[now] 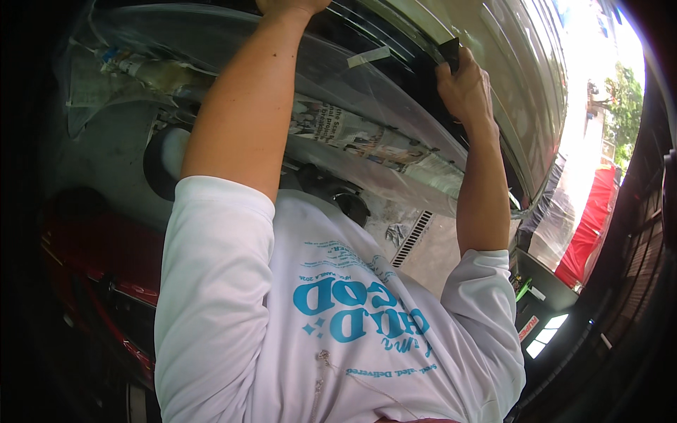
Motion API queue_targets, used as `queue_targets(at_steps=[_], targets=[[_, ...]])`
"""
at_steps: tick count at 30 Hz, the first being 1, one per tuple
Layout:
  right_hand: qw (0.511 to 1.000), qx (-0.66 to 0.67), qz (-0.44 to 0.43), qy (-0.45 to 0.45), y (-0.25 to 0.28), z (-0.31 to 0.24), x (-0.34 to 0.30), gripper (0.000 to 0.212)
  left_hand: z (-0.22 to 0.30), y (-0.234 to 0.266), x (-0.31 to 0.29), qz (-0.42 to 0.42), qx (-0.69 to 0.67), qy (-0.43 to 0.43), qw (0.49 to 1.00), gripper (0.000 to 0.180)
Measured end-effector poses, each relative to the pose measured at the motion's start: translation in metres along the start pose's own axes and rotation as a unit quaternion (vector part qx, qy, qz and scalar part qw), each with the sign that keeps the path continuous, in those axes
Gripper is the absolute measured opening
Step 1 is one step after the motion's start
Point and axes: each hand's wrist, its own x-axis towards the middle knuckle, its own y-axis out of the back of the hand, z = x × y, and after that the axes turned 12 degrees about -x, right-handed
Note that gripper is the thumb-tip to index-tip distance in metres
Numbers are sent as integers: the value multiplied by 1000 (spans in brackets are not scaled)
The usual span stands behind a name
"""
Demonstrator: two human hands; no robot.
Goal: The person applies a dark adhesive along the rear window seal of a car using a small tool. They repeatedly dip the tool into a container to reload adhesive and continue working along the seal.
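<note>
In the head view, the right hand (467, 88) has its grip wrapped round a dark block (449, 53) at the glossy car panel (522, 77), seemingly rubbing, next needing even pressure; the cut-off left hand's (293, 4) grip I cannot tell.

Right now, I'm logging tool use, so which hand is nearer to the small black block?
Right. The right hand holds the small black block; the left hand is away to its left, partly cut off by the picture's top edge.

White T-shirt (282, 331) with blue lettering (347, 328), thin chain (319, 385)
</note>
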Motion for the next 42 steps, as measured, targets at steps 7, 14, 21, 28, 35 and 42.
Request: queue_targets(at_steps=[7, 14, 21, 28, 35, 42], targets=[[1000, -4, 21, -22, -6, -11, 7, 46, -2, 6, 3, -20, -44, -9, 999, 35], [995, -39, 14, -86, -15, -25, 9, 44, -11, 5, 4, -19, -53, -35, 998, 32], [983, -65, 52, -161, -25, -35, 6, 43, -14, 8, 5, -34, -93, -42, 994, 30], [994, -71, 45, -73, -14, -30, 5, 40, -16, 5, 6, -26, -113, -44, 992, 33], [984, -53, 47, -166, -26, -23, 7, 39, -17, 6, 6, -39, -130, -45, 990, 34], [994, -15, 75, -83, -27, -8, -6, 35, -15, 11, 7, -54, -134, -33, 989, 35]])
